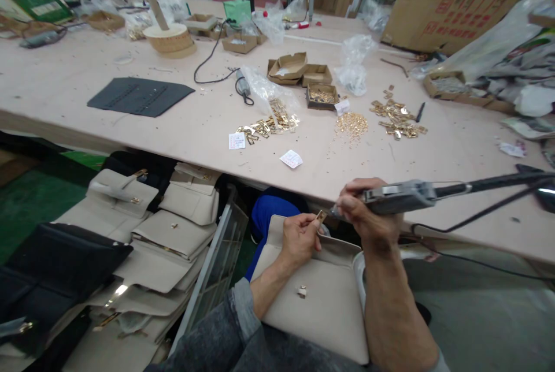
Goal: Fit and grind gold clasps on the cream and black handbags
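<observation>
In the head view, the left hand (300, 239) pinches a small gold plate (321, 217) between thumb and fingers, at the far edge of a beige bag (321, 308) lying over the person's lap. The right hand (364, 210) is closed around a grey power driver (399, 196), its tip pointing left, just beside the plate; whether the two touch cannot be told. A cable runs from the driver off to the right. A small metal catch (302, 291) sits near the middle of the bag.

On the worktable (165, 141) beyond, a pile of gold plates (277, 118) spills from a clear plastic bag (262, 88). To its right lie a scatter of tiny gold pieces (352, 125) and, farther right, a second heap of gold parts (401, 123). An open cardboard tray (322, 96) stands just beyond the tiny pieces, and a dark sheet (141, 96) lies on the table's left part. At the near left, beige bags (173, 233) are stacked beside a dark bag (60, 259).
</observation>
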Tool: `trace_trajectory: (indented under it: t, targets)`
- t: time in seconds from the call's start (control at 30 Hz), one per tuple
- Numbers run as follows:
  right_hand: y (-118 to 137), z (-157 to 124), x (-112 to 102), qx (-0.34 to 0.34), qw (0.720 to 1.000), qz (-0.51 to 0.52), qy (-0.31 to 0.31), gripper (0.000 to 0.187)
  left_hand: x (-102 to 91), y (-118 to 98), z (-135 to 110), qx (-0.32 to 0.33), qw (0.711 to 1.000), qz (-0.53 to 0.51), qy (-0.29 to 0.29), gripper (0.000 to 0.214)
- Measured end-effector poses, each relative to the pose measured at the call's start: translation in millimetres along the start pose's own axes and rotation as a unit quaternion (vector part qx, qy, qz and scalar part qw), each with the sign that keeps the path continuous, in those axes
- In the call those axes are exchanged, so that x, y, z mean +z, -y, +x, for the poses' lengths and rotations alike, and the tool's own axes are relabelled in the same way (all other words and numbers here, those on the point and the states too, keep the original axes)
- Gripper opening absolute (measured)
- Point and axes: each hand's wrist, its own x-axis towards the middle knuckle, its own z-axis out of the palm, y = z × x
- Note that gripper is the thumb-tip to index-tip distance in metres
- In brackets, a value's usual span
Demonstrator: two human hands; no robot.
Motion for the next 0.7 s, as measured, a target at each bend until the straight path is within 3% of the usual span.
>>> trace_trajectory:
  t: [0.13, 0.3, 0.5, 0.7]
  targets:
    - [26, 13, -21, -0.058, 0.991, 0.094, -0.071, 0.02, 2.6, 2, -1, 0.003, 0.999, -0.007, -0.036, 0.033]
    - [29, 27, -55, -0.029, 0.976, 0.151, -0.155, 0.019, 10.3, 4, -6, 0.015, 0.992, 0.095, -0.079, 0.032]
    - [11, 38, -85, 0.006, 0.949, 0.209, -0.235, 0.017, 16.1, 7, -3, 0.13, 0.924, 0.324, -0.158, 0.023]
    - [-4, 54, -106, 0.023, 0.932, 0.238, -0.274, 0.015, 15.7, 16, 4, 0.191, 0.885, 0.39, -0.165, 0.021]
